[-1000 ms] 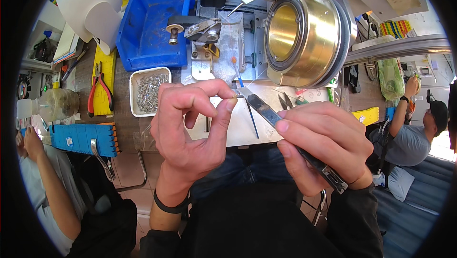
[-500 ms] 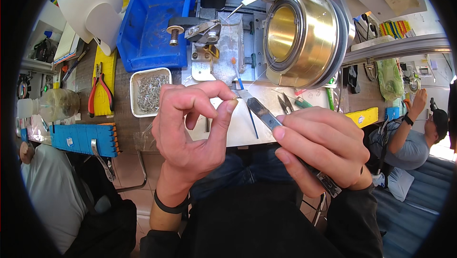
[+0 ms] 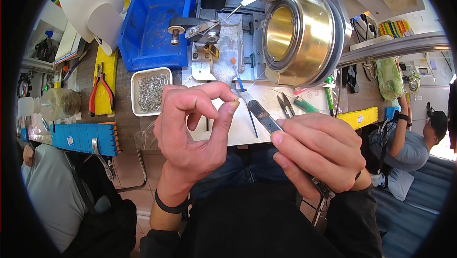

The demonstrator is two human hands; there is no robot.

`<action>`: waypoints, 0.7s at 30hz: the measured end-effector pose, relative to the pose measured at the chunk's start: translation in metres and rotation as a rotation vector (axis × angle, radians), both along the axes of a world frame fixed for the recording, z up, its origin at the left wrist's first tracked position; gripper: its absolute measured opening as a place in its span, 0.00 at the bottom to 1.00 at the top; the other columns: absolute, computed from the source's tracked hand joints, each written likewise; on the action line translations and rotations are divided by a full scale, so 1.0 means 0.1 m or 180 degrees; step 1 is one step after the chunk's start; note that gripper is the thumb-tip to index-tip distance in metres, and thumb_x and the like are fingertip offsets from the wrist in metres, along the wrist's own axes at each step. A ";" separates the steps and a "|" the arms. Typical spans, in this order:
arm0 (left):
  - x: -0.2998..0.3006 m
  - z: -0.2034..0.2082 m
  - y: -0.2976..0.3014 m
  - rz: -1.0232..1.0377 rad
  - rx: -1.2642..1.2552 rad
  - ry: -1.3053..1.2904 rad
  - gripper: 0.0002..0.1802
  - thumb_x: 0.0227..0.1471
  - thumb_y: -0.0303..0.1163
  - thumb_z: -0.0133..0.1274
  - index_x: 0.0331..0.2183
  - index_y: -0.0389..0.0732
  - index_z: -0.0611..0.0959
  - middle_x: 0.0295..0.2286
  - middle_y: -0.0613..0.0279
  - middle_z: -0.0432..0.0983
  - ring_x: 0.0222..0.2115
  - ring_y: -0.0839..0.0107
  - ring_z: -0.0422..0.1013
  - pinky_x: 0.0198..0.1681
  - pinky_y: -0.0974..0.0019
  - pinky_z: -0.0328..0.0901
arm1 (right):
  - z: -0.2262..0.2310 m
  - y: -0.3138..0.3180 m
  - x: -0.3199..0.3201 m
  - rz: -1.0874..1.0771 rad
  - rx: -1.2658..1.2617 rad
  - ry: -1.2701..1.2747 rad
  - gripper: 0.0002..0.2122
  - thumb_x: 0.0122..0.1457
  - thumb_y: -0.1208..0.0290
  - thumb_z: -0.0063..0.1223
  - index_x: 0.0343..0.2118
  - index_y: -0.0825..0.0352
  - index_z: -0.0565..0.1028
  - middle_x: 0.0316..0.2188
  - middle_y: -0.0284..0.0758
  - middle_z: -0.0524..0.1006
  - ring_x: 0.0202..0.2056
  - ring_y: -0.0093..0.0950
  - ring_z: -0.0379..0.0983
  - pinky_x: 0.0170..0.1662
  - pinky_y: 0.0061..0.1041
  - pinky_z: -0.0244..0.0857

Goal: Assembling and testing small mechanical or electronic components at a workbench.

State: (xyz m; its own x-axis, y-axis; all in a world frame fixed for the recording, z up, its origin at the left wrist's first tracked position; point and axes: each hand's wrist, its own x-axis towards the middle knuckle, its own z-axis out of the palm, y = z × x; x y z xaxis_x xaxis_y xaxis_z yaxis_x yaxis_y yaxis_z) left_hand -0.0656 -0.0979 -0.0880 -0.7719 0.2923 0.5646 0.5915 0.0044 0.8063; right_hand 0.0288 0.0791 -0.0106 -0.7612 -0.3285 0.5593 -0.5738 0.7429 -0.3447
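Observation:
My right hand (image 3: 323, 151) grips a utility knife (image 3: 262, 116) with a worn dark handle. Its blade points up and left, toward the fingertips of my left hand (image 3: 193, 124). Thumb and forefinger of that left hand are pinched in a ring; a tiny speck shows at the tips, too small to name. Beyond the hands, a thin blue-handled brush (image 3: 240, 84) lies on the white work surface. A white tray (image 3: 135, 108) full of small bent wire pieces stands left of my left hand. Small pointed snips (image 3: 287, 104) lie behind my right hand.
A large brass-coloured ring (image 3: 304, 39) on a mount stands at the back right, near a metal clamp fixture (image 3: 202, 29). Further left are a blue bin (image 3: 154, 24), red-handled pliers (image 3: 101, 91) and a bottle (image 3: 59, 103). At far right, another person (image 3: 414, 139) sits.
My right hand and the knife have shifted slightly left; my left hand keeps its pinch almost unmoved. The other person's raised hand has moved left, behind the green bag.

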 end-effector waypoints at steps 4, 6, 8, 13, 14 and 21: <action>0.03 0.02 0.01 0.0000 0.0069 -0.0116 0.19 0.42 0.17 0.63 0.29 0.43 0.69 0.28 0.65 0.82 0.17 0.78 0.53 0.23 0.75 0.53 | 0.02 0.00 0.02 0.0009 0.0078 0.0036 0.12 0.43 0.81 0.64 0.32 0.77 0.78 0.28 0.44 0.77 0.26 0.33 0.75 0.26 0.25 0.72; 0.03 0.01 0.01 0.0003 0.0061 -0.0118 0.19 0.42 0.17 0.63 0.29 0.43 0.69 0.28 0.65 0.81 0.17 0.78 0.53 0.23 0.75 0.53 | 0.01 0.00 0.03 0.0003 0.0080 0.0047 0.12 0.43 0.80 0.64 0.33 0.77 0.78 0.29 0.43 0.77 0.26 0.33 0.75 0.26 0.25 0.72; 0.03 0.02 0.01 0.0007 0.0053 -0.0116 0.19 0.42 0.17 0.63 0.29 0.43 0.69 0.28 0.65 0.81 0.17 0.78 0.52 0.23 0.75 0.52 | 0.01 0.00 0.03 -0.0002 0.0083 0.0062 0.12 0.43 0.80 0.64 0.33 0.77 0.78 0.29 0.43 0.77 0.26 0.32 0.75 0.26 0.25 0.72; 0.03 0.02 0.01 -0.0001 0.0050 -0.0070 0.19 0.42 0.17 0.63 0.29 0.43 0.69 0.28 0.66 0.81 0.17 0.78 0.52 0.22 0.75 0.52 | 0.02 -0.01 0.06 -0.0027 0.0136 0.0021 0.12 0.44 0.80 0.64 0.33 0.77 0.78 0.29 0.43 0.77 0.25 0.32 0.75 0.26 0.25 0.72; 0.03 0.02 0.01 -0.0002 0.0050 -0.0067 0.19 0.42 0.17 0.63 0.29 0.43 0.69 0.28 0.66 0.81 0.17 0.78 0.52 0.22 0.75 0.52 | 0.02 -0.01 0.06 -0.0029 0.0136 0.0024 0.12 0.44 0.80 0.64 0.33 0.77 0.78 0.29 0.43 0.77 0.25 0.32 0.75 0.26 0.25 0.72; 0.02 -0.01 0.02 -0.0055 0.0137 0.0018 0.19 0.42 0.17 0.63 0.29 0.44 0.69 0.28 0.66 0.81 0.17 0.78 0.51 0.23 0.74 0.52 | 0.02 -0.01 0.07 -0.0011 0.0102 0.0063 0.12 0.44 0.81 0.64 0.33 0.78 0.78 0.28 0.44 0.77 0.25 0.32 0.75 0.24 0.25 0.71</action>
State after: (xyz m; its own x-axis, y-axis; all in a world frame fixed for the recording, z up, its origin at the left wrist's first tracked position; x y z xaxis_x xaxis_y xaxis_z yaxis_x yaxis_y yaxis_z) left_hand -0.0639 -0.0960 -0.0892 -0.7638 0.2810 0.5811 0.5956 -0.0404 0.8023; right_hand 0.0361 0.0777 -0.0088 -0.7511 -0.3438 0.5636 -0.5777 0.7554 -0.3093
